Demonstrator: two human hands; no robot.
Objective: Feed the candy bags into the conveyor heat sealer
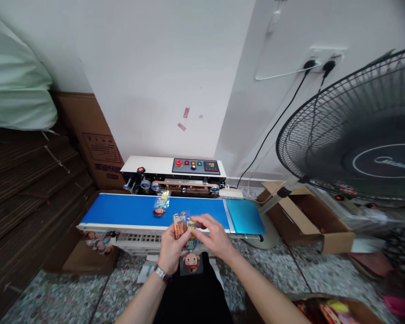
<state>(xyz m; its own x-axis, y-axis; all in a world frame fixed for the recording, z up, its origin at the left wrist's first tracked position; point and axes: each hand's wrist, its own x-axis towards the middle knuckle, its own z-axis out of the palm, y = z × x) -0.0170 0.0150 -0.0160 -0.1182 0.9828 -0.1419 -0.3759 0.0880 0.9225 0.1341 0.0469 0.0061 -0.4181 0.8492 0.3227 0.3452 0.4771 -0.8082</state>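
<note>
Small clear plastic packets with cartoon figures and barcodes are in my hands, in front of the sealing machine's belt. My left hand (pixel 170 252), with a watch at the wrist, is closed around a yellow-and-orange packet (pixel 178 226). My right hand (pixel 215 237) pinches the top of a second cartoon packet (pixel 191 260), whose round printed face hangs over my lap; my left thumb also touches it. Another cartoon packet (pixel 161 204) lies on the blue conveyor belt (pixel 121 210), near the rollers of the band sealing machine (pixel 151 165). How many packets my left hand holds is hidden.
A large fan (pixel 351 130) stands at the right beside an open cardboard box (pixel 307 216). Below the belt's left end, packets lie in another box (pixel 84 256). Stacked flat cardboard (pixel 27 193) fills the left. A box with colourful items (pixel 344 306) sits at bottom right.
</note>
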